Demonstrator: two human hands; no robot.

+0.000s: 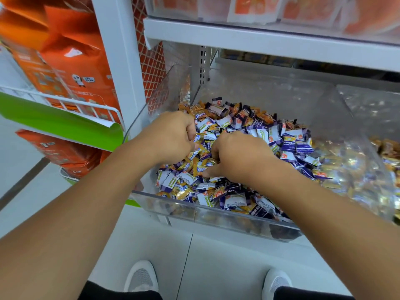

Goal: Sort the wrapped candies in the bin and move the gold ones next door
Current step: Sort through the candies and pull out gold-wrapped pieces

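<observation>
Sorting barely begun, by look — clear bin (216, 211) holds purple, white and gold candies (244, 135) thoroughly mixed. Left hand (171, 135) and right hand (240, 156) both dig mid-pile, fingers curled round wrappers. Neighbouring bin (368, 118) on right shows some gold pieces (387, 148) — most left to move.

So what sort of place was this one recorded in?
Most likely a shop aisle, perhaps a snack or candy store. A clear bin of loose wrapped candies sits on white metal shelving, orange boxed goods fill a wire rack beside it, and both hands are sorting in the bin.
</observation>
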